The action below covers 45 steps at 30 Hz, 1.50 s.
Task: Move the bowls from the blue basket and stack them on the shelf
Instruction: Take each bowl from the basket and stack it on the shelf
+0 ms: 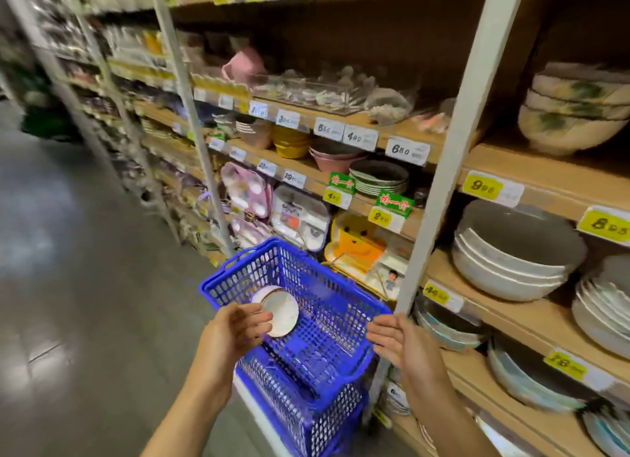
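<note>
Head view, shop aisle. The blue basket point(341, 306) is sitting at 6 o'clock in the frame, its mesh walls open to the camera, and it is resting on top of a second blue basket point(306, 412) directly below it.

The left hand point(235, 327) is reaching in from 7 o'clock and is gripping a white bowl point(281, 311). Its fingers are curling over the bowl's near edge. The bowl is tilting on its side, one round face turning toward the camera, with a thin dark-gold line around the rim. It is lying within the basket's outline at the basket's 9 o'clock side; whether it is touching the mesh cannot be told.

The right hand point(399, 340) is hovering at the basket's 3 o'clock side, just beside the rim. Its fingers are straight and spread, and it is holding nothing.

A white upright post point(439, 197) is rising from just behind the right hand toward 1 o'clock. The wooden shelf point(511, 315) is running from 2 o'clock down to 5 o'clock, carrying yellow price tags point(480, 185) along its front edge. A stack of large white bowls point(511, 262) is standing on it at 3 o'clock, and a stack of floral bowls point(572, 115) is occupying the board above, at 2 o'clock. The grey floor point(85, 286) is filling the 9 o'clock side.
</note>
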Each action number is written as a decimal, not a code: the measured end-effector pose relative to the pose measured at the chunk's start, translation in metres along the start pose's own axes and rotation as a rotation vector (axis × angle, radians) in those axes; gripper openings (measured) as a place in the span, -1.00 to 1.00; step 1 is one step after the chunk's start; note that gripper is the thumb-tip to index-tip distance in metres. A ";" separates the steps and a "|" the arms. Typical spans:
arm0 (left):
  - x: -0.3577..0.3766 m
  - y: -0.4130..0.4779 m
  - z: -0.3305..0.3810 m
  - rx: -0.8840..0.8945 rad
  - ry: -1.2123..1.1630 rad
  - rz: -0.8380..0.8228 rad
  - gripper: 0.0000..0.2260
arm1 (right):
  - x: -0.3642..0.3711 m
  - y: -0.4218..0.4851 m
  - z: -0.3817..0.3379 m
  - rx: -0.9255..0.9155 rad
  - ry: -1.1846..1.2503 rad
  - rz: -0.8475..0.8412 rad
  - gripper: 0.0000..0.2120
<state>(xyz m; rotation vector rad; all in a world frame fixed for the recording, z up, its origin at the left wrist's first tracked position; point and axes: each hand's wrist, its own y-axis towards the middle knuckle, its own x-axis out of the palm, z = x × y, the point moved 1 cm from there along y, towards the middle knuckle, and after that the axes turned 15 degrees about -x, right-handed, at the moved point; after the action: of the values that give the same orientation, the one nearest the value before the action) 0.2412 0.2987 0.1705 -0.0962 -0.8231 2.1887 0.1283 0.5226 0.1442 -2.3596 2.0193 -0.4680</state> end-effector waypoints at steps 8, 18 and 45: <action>-0.101 0.051 0.035 -0.050 0.049 0.025 -0.66 | 0.100 0.016 0.067 0.022 -0.176 -0.018 -0.63; -0.173 0.129 0.084 -0.078 0.214 -0.030 -0.64 | 0.183 0.041 0.119 0.114 -0.290 0.007 -0.72; 0.000 0.426 0.017 -0.273 1.320 -0.244 -0.68 | 0.221 0.241 0.314 0.773 -0.184 0.217 -0.73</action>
<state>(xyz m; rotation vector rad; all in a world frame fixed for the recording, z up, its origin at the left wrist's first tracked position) -0.0395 0.0825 -0.0662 -1.3188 -0.2928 1.3004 -0.0057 0.2069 -0.1532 -1.6366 1.5818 -0.8031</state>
